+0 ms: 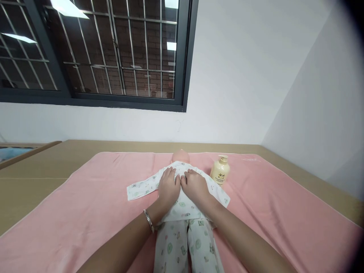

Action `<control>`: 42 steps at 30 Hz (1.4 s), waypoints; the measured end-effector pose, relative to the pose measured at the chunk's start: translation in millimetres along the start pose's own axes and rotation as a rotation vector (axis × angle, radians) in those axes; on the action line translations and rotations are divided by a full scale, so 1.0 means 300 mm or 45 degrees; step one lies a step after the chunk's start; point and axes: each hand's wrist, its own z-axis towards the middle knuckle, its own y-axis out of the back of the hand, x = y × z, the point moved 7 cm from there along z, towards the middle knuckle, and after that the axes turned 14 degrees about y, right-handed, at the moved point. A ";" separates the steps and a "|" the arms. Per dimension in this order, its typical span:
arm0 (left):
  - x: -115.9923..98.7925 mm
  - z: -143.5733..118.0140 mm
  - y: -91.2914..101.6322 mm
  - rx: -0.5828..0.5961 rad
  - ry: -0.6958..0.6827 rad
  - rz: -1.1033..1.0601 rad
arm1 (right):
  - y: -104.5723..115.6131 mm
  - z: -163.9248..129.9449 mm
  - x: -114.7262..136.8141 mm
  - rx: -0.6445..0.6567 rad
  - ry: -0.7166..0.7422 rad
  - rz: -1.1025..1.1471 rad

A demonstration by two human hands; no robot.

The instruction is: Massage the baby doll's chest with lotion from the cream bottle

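Observation:
A baby doll (181, 156) lies on a pink cloth, its head at the far end. It has on a white long-sleeved top (184, 207) with a small green and grey print, and matching trousers (172, 242). My left hand (168, 186) lies flat on the left side of the doll's chest, fingers pointing up towards its neck. Beside it, thumbs nearly touching, my right hand (195, 185) rests on the other side of the chest. The top's sleeves spread out to both sides. No object shows in either hand; my palms are hidden.
A pale yellow pump bottle (220, 170) stands on the pink cloth (99, 212), right of the doll. Under the cloth is a wooden surface (36, 189), with white walls (227, 94) behind and right. A barred window (113, 49) is above. Something blue (13, 152) shows at far left.

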 end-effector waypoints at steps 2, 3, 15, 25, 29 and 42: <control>0.003 0.006 -0.007 0.039 0.005 -0.018 | 0.010 -0.008 0.018 0.003 0.005 -0.032; 0.002 0.009 -0.011 0.063 0.002 -0.021 | 0.012 -0.010 0.024 0.004 0.008 -0.041; -0.088 -0.029 0.030 0.034 -0.236 0.094 | -0.042 0.024 -0.061 -0.096 0.107 0.244; -0.044 0.014 0.029 0.090 -0.119 0.018 | -0.024 -0.009 -0.016 -0.058 -0.031 0.047; -0.015 0.036 0.017 0.104 -0.067 -0.015 | -0.001 -0.025 0.013 -0.047 -0.054 0.009; -0.005 0.020 -0.017 0.088 -0.080 0.027 | -0.056 0.015 -0.054 -0.068 0.021 0.171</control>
